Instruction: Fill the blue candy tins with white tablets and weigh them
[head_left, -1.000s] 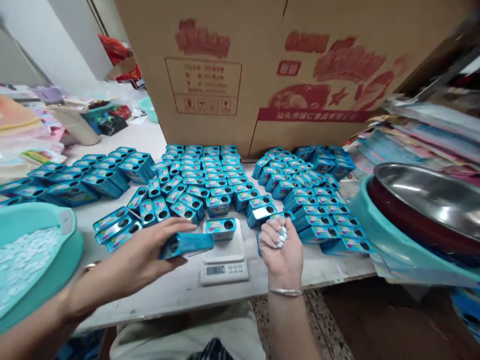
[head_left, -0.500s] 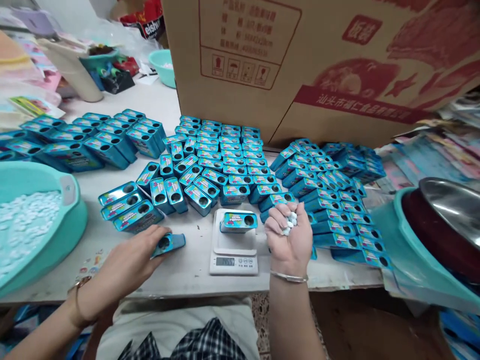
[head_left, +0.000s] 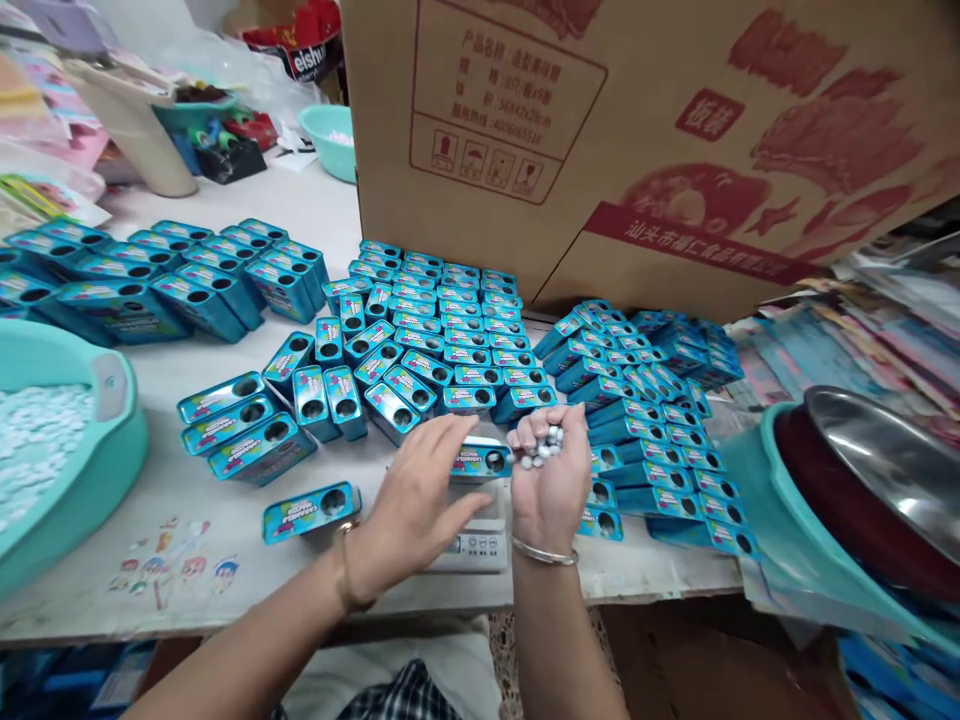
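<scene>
My left hand reaches over a small white digital scale, fingers stretched and thumb apart, beside a blue candy tin standing on it. Whether the fingers touch that tin I cannot tell; the hand covers its left part and most of the scale's display. My right hand is palm up at the scale's right, fingers curled round several small pale candies. Another blue tin, with a round hole in its top, stands left of the scale, partly behind my left wrist.
Rows of blue tins stand across the table before a large cardboard box. A turquoise basin of pale candies is at the left. Stacked bowls stand at the right, near piles of flat printed packaging.
My left hand has let go of a tin on the table and moved right to the tin on the scale. My right hand, still holding candies, is closer to that tin. The view has shifted slightly.
</scene>
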